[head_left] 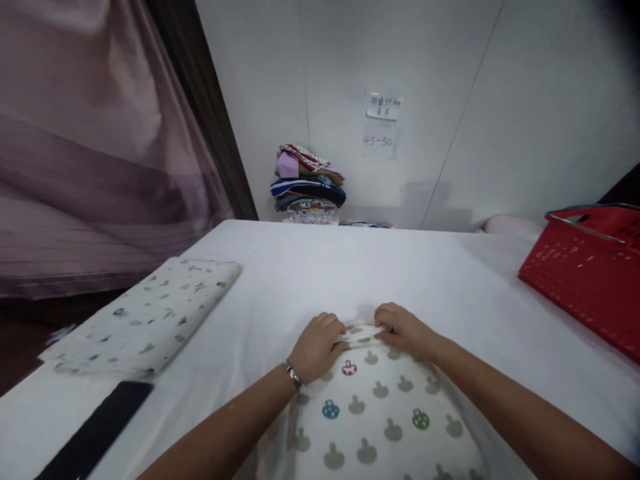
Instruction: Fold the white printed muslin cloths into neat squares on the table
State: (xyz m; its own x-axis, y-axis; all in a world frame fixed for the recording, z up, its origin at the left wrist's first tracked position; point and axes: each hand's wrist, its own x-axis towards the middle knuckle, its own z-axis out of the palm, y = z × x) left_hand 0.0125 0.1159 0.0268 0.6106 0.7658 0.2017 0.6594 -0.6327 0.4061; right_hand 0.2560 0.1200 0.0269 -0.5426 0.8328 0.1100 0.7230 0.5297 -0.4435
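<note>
A white garment [380, 413] printed with grey, red, blue and green mushroom shapes lies on the white table [310, 267] right in front of me. My left hand [317, 347] and my right hand [405, 330] are both closed on its far bunched edge, close together. A bracelet sits on my left wrist.
A folded white patterned cloth [150, 317] lies at the left, with a black flat object [97, 433] near the front left edge. A red basket [587, 267] stands at the right. A stack of folded clothes [307, 183] rests against the back wall. A pink curtain [90, 140] hangs at left.
</note>
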